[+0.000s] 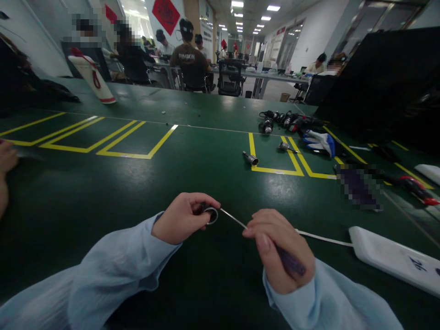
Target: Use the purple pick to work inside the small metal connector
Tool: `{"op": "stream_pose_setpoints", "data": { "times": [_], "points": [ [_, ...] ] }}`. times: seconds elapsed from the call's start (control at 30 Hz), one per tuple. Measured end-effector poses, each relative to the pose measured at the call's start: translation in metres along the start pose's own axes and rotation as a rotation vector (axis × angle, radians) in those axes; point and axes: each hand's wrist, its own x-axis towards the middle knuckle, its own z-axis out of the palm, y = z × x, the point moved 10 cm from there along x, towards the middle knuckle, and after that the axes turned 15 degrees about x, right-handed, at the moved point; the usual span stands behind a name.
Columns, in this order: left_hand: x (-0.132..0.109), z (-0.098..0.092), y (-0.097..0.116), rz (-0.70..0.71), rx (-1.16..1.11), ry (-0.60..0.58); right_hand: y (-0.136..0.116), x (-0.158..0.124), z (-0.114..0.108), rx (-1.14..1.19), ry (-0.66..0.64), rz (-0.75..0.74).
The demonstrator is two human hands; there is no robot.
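Note:
My left hand (pixel 185 217) is closed on a small dark part with a round metal ring (pixel 212 216) at its end. In my right hand (pixel 280 247) lies a screwdriver, its dark purple handle (pixel 290 261) under my palm and its thin shaft (pixel 233 218) pointing left. The shaft's tip is at the fingertips of my left hand, near the ring; whether it touches the part cannot be made out. Both hands are above the green table (pixel 206 183). Beyond them lie two metal socket-like parts, one (pixel 250 158) left of the other (pixel 284 146).
A white power strip (pixel 395 256) with a cable lies at right. Farther back are a blue-white glove (pixel 319 142), dark cylindrical parts (pixel 268 124), and a red-black tool (pixel 415 188). A white bottle-like object (pixel 92 75) stands back left. Another person's hand (pixel 7 158) is at the left edge.

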Motion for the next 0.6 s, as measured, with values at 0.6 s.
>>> {"op": "stream_pose_setpoints", "data": {
  "times": [0.6],
  "points": [
    [0.005, -0.022, -0.010, -0.070, -0.065, 0.062, 0.098, -0.014, 0.016, 0.129, 0.035, 0.477]
  ]
}}
